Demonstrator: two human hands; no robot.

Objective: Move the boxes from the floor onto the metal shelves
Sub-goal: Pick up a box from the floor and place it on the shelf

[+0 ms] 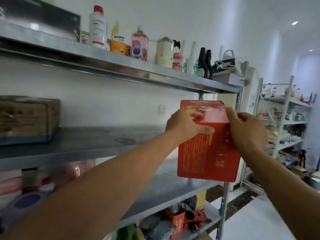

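At the right end of the middle metal shelf (86,144): red box (207,153) was held aloft just in front, not yet set down.
Left hand (187,125): clasped the box's top-left edge, thumb on the near face.
Right hand (247,130): clasped the top-right edge.
Handling: likely light, stiff card; glossy, so both sides needed gripping.

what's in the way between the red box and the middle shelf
Nothing visible. The left hand and right hand hold the red box at the right end of the middle shelf, where its surface is bare; the cardboard box sits far left.
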